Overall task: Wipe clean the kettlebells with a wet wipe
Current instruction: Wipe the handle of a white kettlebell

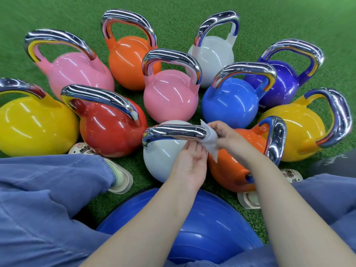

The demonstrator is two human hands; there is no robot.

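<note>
Several coloured kettlebells with chrome handles stand on green turf. Nearest me is a white kettlebell (pixel 160 157); its chrome handle (pixel 173 132) runs left to right. My right hand (pixel 224 132) pinches a white wet wipe (pixel 211 140) against the handle's right end. My left hand (pixel 189 163) is palm up just under the handle, fingers relaxed, fingertips touching the wipe's lower edge. An orange kettlebell (pixel 229 170) leans on its side right behind my right wrist. A red kettlebell (pixel 109 128) stands to the left of the white one.
I sit on a blue exercise ball (pixel 202 228), knees in blue trousers (pixel 48 199) at both sides, shoes on the turf (pixel 192 4). Pink (pixel 170 97), blue (pixel 230 103), yellow (pixel 36 124) and purple (pixel 283 83) kettlebells crowd around in a ring.
</note>
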